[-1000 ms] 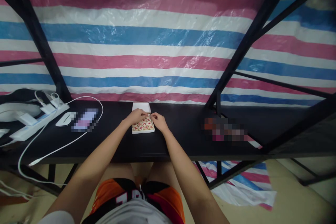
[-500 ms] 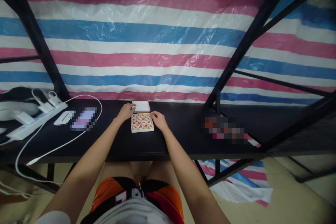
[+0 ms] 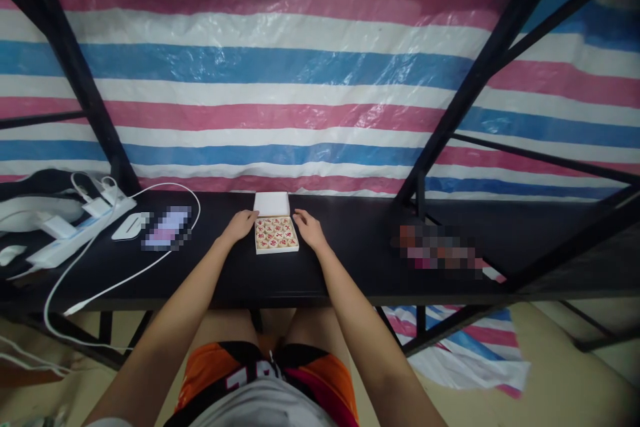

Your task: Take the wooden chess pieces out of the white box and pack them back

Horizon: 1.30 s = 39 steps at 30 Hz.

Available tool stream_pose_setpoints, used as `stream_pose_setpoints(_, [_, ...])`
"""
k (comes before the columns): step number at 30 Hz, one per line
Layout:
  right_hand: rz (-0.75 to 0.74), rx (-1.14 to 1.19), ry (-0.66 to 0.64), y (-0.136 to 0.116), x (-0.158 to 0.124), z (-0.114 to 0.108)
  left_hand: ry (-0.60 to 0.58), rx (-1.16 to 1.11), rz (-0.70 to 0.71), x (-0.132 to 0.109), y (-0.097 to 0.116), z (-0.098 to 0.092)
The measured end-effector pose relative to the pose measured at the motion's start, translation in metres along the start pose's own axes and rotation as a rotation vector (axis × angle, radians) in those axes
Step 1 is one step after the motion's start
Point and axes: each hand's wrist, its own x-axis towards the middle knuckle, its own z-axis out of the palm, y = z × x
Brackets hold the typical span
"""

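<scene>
A small white box (image 3: 295, 248) on the black table (image 3: 350, 267) holds several round pale wooden pieces (image 3: 275, 233) with red marks. Just behind it lies the box's white lid (image 3: 271, 203). My left hand (image 3: 240, 225) rests against the box's left side, fingers loosely curled and holding nothing. My right hand (image 3: 309, 228) rests against the right side, fingers stretched forward, empty as well.
At the left lie a white power strip (image 3: 75, 233) with plugs and cables, a white mouse (image 3: 127, 226) and a blurred flat item (image 3: 167, 229). A blurred object (image 3: 440, 250) sits at the right. Black metal frame bars (image 3: 450, 113) stand before a striped tarp (image 3: 280, 67).
My left hand came off the pieces, reached past the box's left corner, then settled beside the box. My right hand stayed at the right side. All the pieces now show uncovered.
</scene>
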Motion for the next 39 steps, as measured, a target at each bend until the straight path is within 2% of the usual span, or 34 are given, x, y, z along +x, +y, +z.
stream_pose_setpoints(5, [0.027, 0.098, -0.060, 0.003, 0.002, 0.004, 0.047, -0.137, 0.091, 0.000, 0.001, 0.002])
stream_pose_setpoints(9, [-0.044, 0.119, -0.060, 0.004, 0.001, 0.006, 0.093, -0.212, 0.118, -0.003, 0.009, -0.002])
stream_pose_setpoints(15, [-0.219, 0.054, 0.117, 0.011, 0.002, 0.004, 0.128, -0.272, 0.023, -0.016, 0.017, -0.009])
stream_pose_setpoints(18, [-0.280, 0.073, 0.086, 0.015, 0.003, 0.005, 0.158, -0.336, 0.018, -0.020, 0.019, -0.009])
stream_pose_setpoints(21, [-0.243, 0.065, 0.037, 0.015, 0.004, 0.006, 0.186, -0.267, 0.037, -0.021, 0.020, -0.008])
stream_pose_setpoints(29, [-0.008, 0.063, -0.062, 0.000, -0.001, 0.003, 0.022, -0.179, 0.056, -0.022, 0.016, 0.000])
stream_pose_setpoints(32, [-0.022, 0.074, -0.093, -0.002, -0.002, 0.007, 0.002, -0.146, 0.039, -0.022, 0.013, 0.004])
stream_pose_setpoints(36, [-0.003, -0.066, -0.001, 0.000, -0.001, 0.012, 0.015, 0.006, -0.041, -0.022, 0.013, 0.006])
stream_pose_setpoints(39, [-0.039, -0.191, 0.010, -0.002, -0.002, 0.012, -0.066, 0.101, -0.026, -0.025, 0.015, 0.000])
